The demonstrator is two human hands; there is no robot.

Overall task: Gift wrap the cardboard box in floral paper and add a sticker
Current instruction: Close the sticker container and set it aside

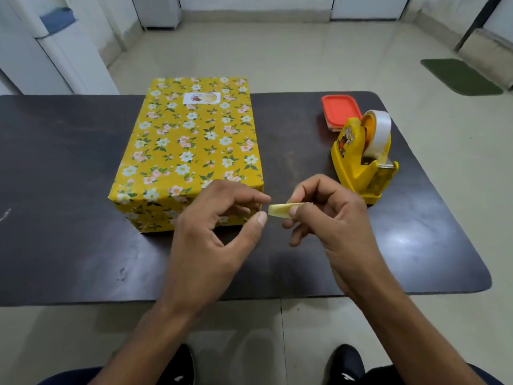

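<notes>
While the wrapped box point(188, 145) sits on the bench point(69, 162), sticker point(201, 98) on top, the right hand point(333, 218) pinches a pale strip point(279, 211), the left hand point(211, 226) parted beside its end; wrapping looks finished, so next discard the strip

Dark tabletop point(69, 168), rounded corners on the right side, glossy with a few scuffs. Far right on it: a shallow container with a red lid point(341, 108), lid on. Just nearer than that sits a yellow tape dispenser point(358, 173), upright, cartoon print on its left side, with a roll of clear tape point(381, 132) mounted in it. The dispenser overlaps the container's near corner in view; can't tell if they touch. Beige tiled floor point(277, 56) beyond and under the tabletop. A green mat point(460, 76) lies on the floor, far right. A tall white cabinet or appliance point(63, 59) stands far left, and more white units point(158, 9) line the far wall.
</notes>
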